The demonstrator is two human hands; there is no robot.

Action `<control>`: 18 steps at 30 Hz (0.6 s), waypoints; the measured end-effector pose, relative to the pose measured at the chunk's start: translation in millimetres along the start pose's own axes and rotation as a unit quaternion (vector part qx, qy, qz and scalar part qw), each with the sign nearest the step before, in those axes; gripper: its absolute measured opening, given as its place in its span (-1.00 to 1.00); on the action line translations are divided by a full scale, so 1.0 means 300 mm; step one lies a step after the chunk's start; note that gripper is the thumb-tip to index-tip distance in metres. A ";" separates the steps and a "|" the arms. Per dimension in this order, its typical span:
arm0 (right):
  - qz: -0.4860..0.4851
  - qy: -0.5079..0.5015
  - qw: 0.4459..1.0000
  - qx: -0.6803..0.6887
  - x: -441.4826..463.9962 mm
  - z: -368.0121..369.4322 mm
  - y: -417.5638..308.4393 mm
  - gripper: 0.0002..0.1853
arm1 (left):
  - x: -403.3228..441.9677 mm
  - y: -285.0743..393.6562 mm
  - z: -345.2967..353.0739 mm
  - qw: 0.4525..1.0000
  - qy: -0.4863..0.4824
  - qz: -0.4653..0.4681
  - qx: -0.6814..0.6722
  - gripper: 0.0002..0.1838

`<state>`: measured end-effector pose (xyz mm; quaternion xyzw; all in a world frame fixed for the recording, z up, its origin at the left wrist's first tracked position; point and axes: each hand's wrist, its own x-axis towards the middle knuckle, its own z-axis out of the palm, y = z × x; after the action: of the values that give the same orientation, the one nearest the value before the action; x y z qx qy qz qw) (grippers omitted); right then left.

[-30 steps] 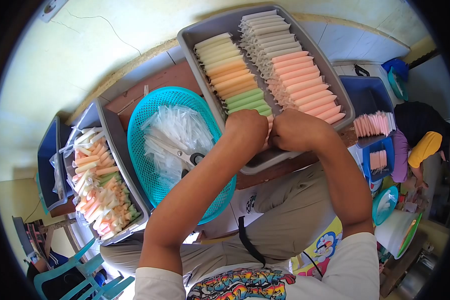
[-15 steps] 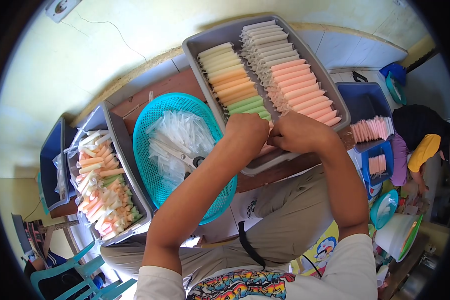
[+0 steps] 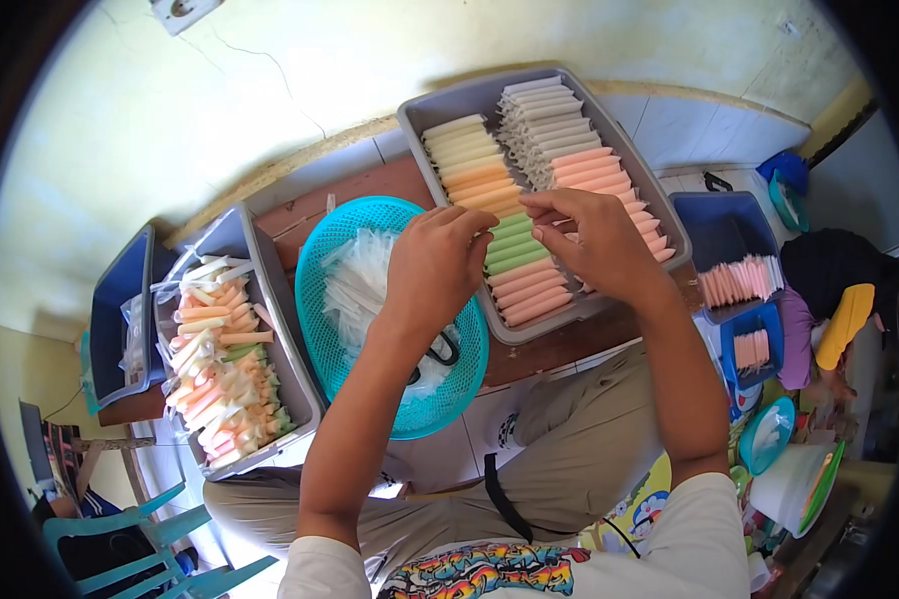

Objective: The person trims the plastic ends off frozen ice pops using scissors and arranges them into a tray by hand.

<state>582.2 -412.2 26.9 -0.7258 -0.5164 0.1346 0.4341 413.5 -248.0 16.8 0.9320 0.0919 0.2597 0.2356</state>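
Two rows of filled sticks lie in a grey tray: white, orange, green sticks and pink sticks on the left, grey-white and pink on the right. Above the tray's near part, my right hand is raised with fingers apart and nothing in it. My left hand, fingers curled but parted, is over the rim between the tray and a turquoise basket. Clear plastic wrappers fill that basket. Scissors lie on them, partly hidden by my left forearm.
At the left, a grey bin holds jumbled coloured sticks, beside a blue bin. To the right, a dark blue bin and a smaller blue bin hold pink sticks. A person is beyond them. A turquoise chair stands lower left.
Both hands have lifted from the near end of the tray and moved apart, their fingers opening. Pink sticks that they covered now show. The view has shifted slightly.
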 end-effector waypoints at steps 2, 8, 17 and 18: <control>-0.012 0.007 1.000 -0.004 0.006 0.014 -0.046 -0.61 | -0.022 -0.006 -0.012 0.997 0.065 -0.013 -0.031 -0.82; -0.061 0.020 0.998 0.002 0.008 0.066 -0.166 -0.55 | -0.076 -0.023 -0.091 0.988 0.150 -0.026 -0.040 -0.81; -0.104 0.003 0.994 0.032 0.030 0.184 -0.279 -0.55 | -0.190 -0.054 -0.214 0.977 0.196 -0.054 -0.057 -0.83; -0.100 -0.007 0.995 0.029 0.035 0.197 -0.289 -0.53 | -0.205 -0.057 -0.224 0.977 0.200 -0.055 -0.054 -0.83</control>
<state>493.9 -366.4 61.6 -0.6565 -0.5856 0.1105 0.4625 325.0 -224.7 32.0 0.8408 0.1737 0.4317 0.2765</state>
